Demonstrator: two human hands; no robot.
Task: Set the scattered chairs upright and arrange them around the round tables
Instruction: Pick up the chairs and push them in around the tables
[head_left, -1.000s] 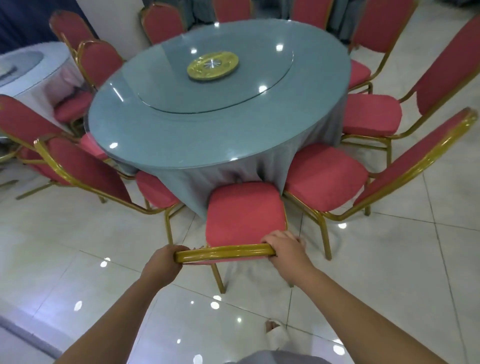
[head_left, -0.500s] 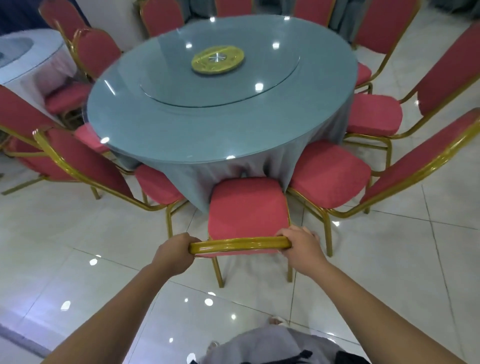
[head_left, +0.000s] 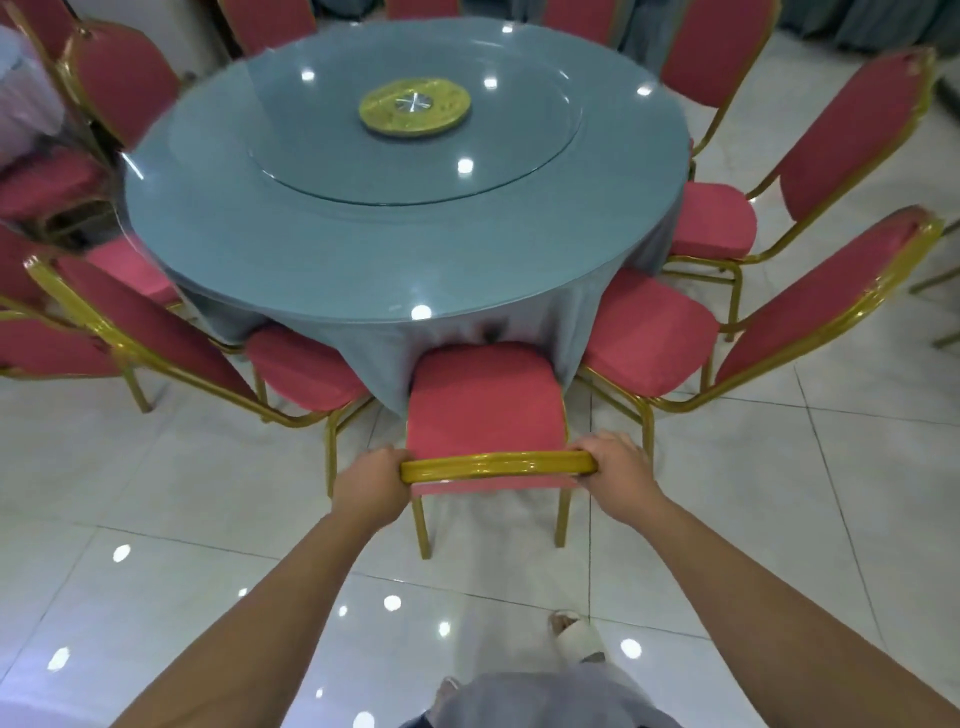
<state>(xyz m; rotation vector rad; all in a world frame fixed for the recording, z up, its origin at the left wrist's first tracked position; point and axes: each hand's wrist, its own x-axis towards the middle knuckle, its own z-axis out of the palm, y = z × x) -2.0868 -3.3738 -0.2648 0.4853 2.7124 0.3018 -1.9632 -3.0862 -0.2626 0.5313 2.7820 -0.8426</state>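
At the near edge of the round table (head_left: 405, 249), left hand (head_left: 371, 486) and right hand (head_left: 615, 475) grip the red chair (head_left: 483, 410) by its gold top rail, seat front touching the tablecloth.

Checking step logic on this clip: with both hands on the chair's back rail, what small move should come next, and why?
Probably let go. The left hand and right hand grip the held chair, which stands upright with its seat front already under the tablecloth, in line with its neighbours.

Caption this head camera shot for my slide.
Both hands grip a red banquet chair's gold top rail at the round table.
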